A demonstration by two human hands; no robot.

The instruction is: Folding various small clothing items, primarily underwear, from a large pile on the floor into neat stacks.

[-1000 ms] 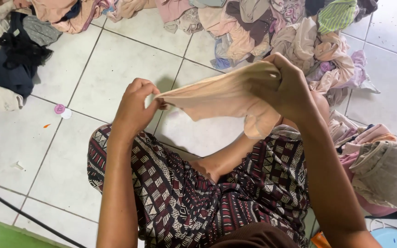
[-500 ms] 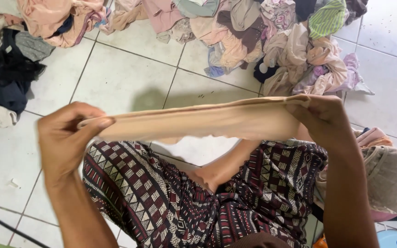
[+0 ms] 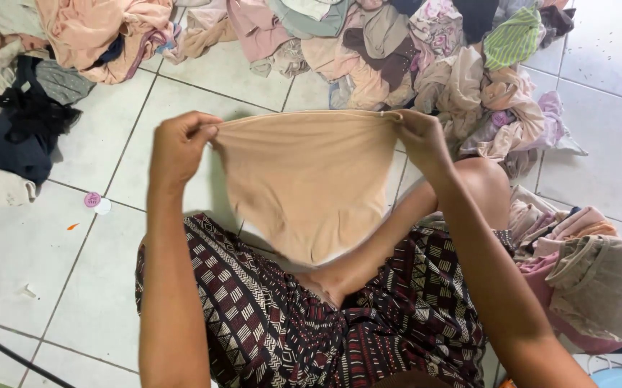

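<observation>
White tiled floor (image 3: 181, 108), clothes pile (image 3: 368, 43) behind; left hand (image 3: 178, 147) and right hand (image 3: 419, 140) each pinch beige underwear (image 3: 307, 172) waistband, spread flat.

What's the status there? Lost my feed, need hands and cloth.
Left hand and right hand each in a pinch grip on a top corner of the beige stretchy undergarment. Garment spread, hanging above patterned lap. Nothing obstructing.

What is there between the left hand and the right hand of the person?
In the head view, a peach stretchy cloth garment spans between the left hand and right hand, each pinching a top corner.
</observation>
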